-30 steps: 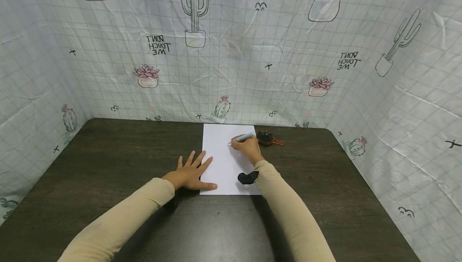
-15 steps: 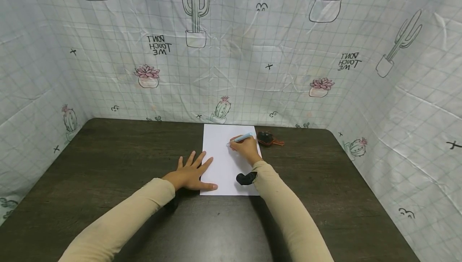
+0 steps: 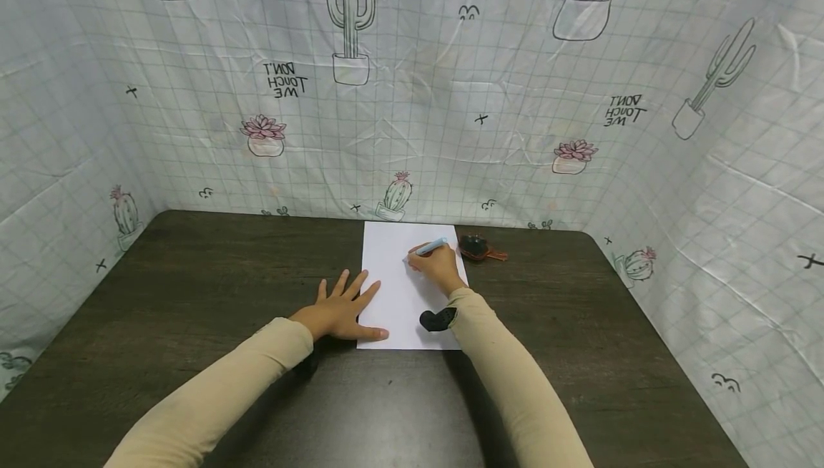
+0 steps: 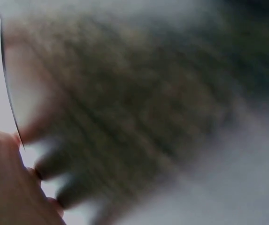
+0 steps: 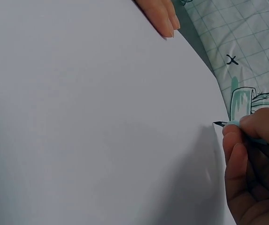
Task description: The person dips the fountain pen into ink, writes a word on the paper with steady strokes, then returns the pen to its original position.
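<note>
A white sheet of paper (image 3: pixel 385 246) lies on the dark wooden table. Over its left edge my left hand (image 3: pixel 337 312) rests with straight, spread fingers, the thumb on the paper's lower left. My right hand (image 3: pixel 439 266) pinches a light blue pen (image 3: pixel 431 247) over the upper right of the sheet. In the right wrist view the dark pen tip (image 5: pixel 219 123) is at the paper's surface; whether it leaves a mark is too small to tell. The left wrist view is mostly blurred, with part of the left hand (image 4: pixel 12 183) at its left side.
Just right of the sheet's top corner lies a small dark, rounded object with an orange-brown rim and tail (image 3: pixel 475 247). A black wrist device (image 3: pixel 438 320) hangs at the right cuff above the paper. Printed white cloth (image 3: pixel 425 96) encloses the table's back and sides.
The right hand and pen have shifted slightly left across the paper. My left hand keeps its place on the sheet's edge.
</note>
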Motion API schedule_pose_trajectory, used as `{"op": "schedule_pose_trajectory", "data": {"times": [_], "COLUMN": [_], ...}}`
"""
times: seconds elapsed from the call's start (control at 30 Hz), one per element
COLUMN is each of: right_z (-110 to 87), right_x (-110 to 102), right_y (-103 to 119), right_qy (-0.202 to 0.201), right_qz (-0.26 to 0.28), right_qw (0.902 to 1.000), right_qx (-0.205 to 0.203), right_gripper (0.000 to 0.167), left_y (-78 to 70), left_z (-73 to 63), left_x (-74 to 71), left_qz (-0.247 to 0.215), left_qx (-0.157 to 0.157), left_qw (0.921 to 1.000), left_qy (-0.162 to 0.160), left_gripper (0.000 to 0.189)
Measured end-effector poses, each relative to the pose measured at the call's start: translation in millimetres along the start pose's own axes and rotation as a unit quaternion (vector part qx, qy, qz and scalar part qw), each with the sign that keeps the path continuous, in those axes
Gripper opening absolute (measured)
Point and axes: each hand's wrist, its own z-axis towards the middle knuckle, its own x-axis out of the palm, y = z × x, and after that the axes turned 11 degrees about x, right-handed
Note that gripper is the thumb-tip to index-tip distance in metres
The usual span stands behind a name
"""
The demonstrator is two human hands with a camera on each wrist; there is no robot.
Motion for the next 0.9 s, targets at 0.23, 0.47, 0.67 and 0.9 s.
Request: {"op": "schedule_pose_trajectory", "data": {"times": [0.23,0.47,0.67,0.9], "right_z": [0.0,-1.0,-3.4,-4.1], "right_x": [1.5,1.1,-2.1,-5.7], "right_y": [0.5,2.7,2.7,0.7], "right_qy": [-0.006,-0.023,-0.023,-0.020], "right_qz": [-0.004,-0.037,-0.035,-0.035], "right_qw": [0.9999,0.9988,0.9989,0.9990], "right_qx": [-0.014,-0.023,-0.020,-0.016], "right_gripper": [0.011,0.012,0.012,0.013], "left_y": [-8.7,-9.6,-10.3,-11.9], "left_z": [-7.2,-6.5,-4.3,-5.4], "left_x": [-9.3,-10.1,-9.1,-9.5], "left_qz": [-0.005,-0.002,0.002,0.004], "left_qx": [-0.001,-0.006,-0.008,-0.012], "left_qw": [1.0000,1.0000,1.0000,0.9999], "left_qy": [0.004,0.005,-0.001,-0.003], "left_gripper": [0.097,0.096,0.096,0.096]}}
